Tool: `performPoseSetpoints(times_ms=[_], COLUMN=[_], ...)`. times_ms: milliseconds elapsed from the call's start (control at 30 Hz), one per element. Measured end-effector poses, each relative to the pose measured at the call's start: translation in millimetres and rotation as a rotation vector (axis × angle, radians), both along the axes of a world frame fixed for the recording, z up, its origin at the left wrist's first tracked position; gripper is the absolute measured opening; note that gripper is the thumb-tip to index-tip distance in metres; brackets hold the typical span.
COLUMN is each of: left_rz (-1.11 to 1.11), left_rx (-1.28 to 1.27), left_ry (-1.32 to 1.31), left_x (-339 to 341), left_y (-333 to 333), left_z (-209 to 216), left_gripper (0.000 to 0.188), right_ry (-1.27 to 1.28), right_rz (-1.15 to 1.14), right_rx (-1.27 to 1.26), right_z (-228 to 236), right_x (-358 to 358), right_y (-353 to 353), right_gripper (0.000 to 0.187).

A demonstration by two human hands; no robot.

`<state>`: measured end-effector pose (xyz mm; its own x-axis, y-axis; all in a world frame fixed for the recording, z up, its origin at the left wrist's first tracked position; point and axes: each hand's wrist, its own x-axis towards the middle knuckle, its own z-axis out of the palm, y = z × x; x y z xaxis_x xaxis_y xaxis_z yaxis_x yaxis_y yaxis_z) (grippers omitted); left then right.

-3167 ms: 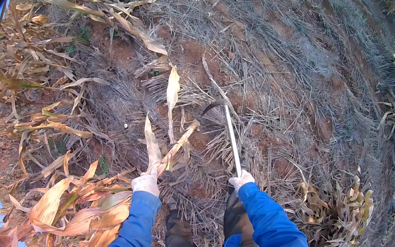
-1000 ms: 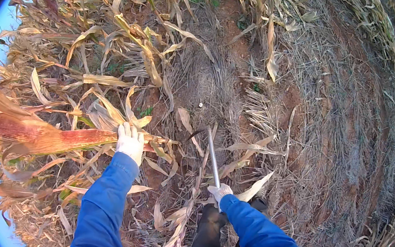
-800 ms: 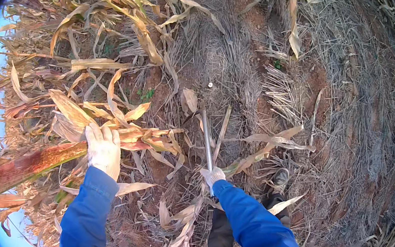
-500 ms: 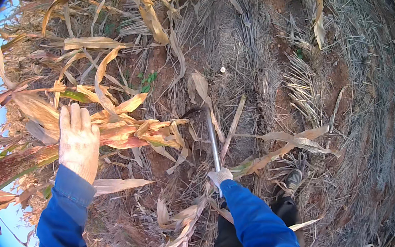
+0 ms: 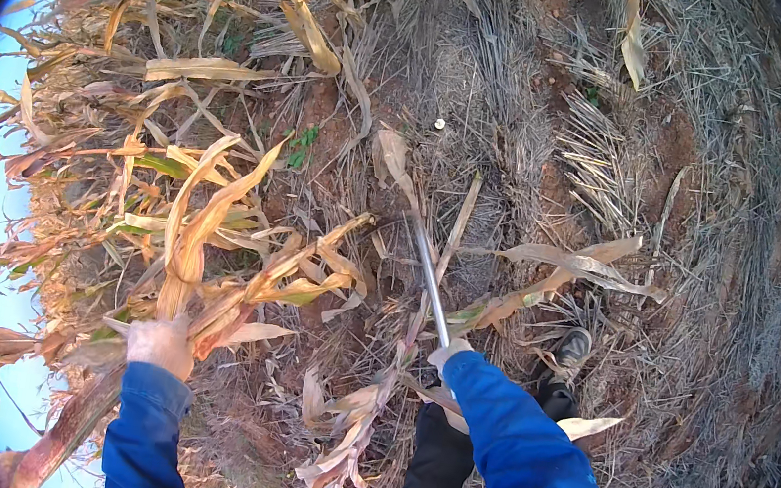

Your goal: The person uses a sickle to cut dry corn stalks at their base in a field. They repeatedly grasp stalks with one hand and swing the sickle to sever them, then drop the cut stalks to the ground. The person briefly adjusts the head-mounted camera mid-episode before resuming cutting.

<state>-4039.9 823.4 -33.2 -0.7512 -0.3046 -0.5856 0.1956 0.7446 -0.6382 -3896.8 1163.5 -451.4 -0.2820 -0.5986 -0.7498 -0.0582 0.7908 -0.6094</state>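
My left hand (image 5: 162, 345), in a pale work glove, is closed around a dry corn stalk (image 5: 219, 310) with curled yellow-brown leaves. A broad reddish leaf or stalk (image 5: 71, 424) slants down from beside that hand. My right hand (image 5: 448, 354), gloved too, grips a sickle (image 5: 431, 286) by its straight metal handle. The sickle's dark curved blade (image 5: 388, 221) sits low, near the base end of the held corn; whether it touches the stalk I cannot tell.
Standing dry corn (image 5: 166, 63) fills the left side. Cut straw (image 5: 740, 243) covers the reddish soil to the right. A fallen corn plant (image 5: 353, 439) lies near my legs, and a loose leafy stalk (image 5: 544, 291) is beside my shoe (image 5: 572, 352).
My left hand has gone from lying flat and open against the corn to closing around it lower in view. The corn's leaves have bunched and shifted; the sickle has barely moved.
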Motion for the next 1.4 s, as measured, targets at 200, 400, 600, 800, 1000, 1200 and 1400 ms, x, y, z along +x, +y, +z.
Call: performPoseSetpoints(times_ms=[200,400,600,800,1000,1200,1400], left_rz=[0.533,0.775,0.631,0.995,0.597,0.803,0.606], left_rx=[0.079,0.429,0.631,1.173,1.193,1.221,1.318], left_ry=[0.158,0.371,0.438,0.283,0.038,0.136,0.325], left_x=[214.5,345.3,336.4,352.4,358.5,268.8,118.9], left_y=[-16.0,43.5,66.9,89.3,118.5,127.6,186.9], left_z=[123.2,67.9,-13.5,-47.8,-23.7,61.7,115.5], left_gripper=[0.038,0.047,0.076,0.058,0.081,0.068,0.064], right_ry=[-0.526,-0.334,0.064,-0.023,-0.141,-0.275,-0.342], right_rz=[-0.917,-1.306,-1.267,-1.611,-1.838,-1.949,-1.892], right_rx=[0.345,-0.027,0.164,0.253,0.04,-0.202,-0.184], right_z=[198.0,349.1,483.4,536.3,551.9,554.0,515.3], right_x=[115.2,-2.0,-10.3,67.4,71.5,17.8,-59.1], right_y=[177.1,249.7,333.5,335.7,296.8,291.0,323.9], right_gripper=[0.05,0.029,0.023,0.029,0.026,0.03,0.031])
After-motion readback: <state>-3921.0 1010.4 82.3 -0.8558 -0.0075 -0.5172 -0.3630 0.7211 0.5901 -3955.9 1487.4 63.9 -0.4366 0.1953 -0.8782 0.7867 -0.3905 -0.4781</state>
